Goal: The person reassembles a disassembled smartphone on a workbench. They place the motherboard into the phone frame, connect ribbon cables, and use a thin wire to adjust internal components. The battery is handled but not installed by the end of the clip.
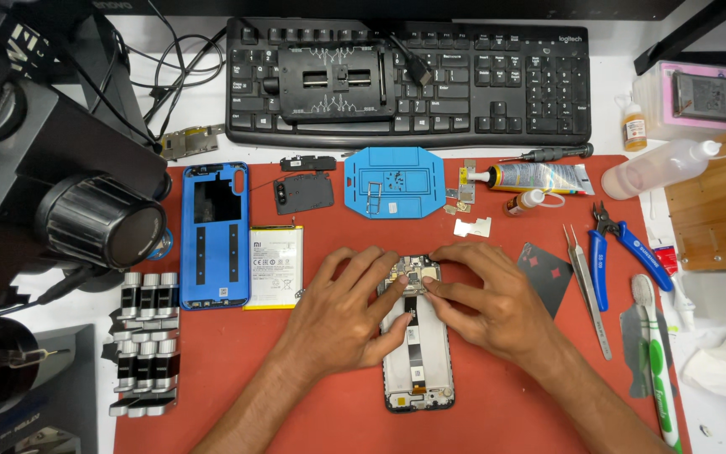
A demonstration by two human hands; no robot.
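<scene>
A white desk (203, 109) carries a red work mat (237, 370), and a black keyboard (497, 84) lies along the mat's far edge with a black clamp fixture (329, 82) resting on its keys. At the left a black microscope head (98, 219) juts over the mat.

On the mat's left part lies a blue phone back cover (215, 235), inner side up, with a flat white battery (275, 266) just beside it. Farther back sit a blue parts tray (395, 182) and a dark cover plate (304, 192). To the right are a glue tube (535, 177), blue-handled cutters (619, 248), tweezers (586, 286) and a toothbrush (657, 361); a row of metal clamps (144, 340) stands at the left edge.

The opened smartphone (418, 361) lies lengthwise in the middle of the mat, its insides facing up. The left hand (342, 315) rests over its left edge, fingers spread and bent, fingertips at the upper board. The right hand (485, 298) lies over the upper right corner, fingers curled, its tips pressing down on the small board area (416, 271) at the top of the phone. Neither hand lifts anything.
</scene>
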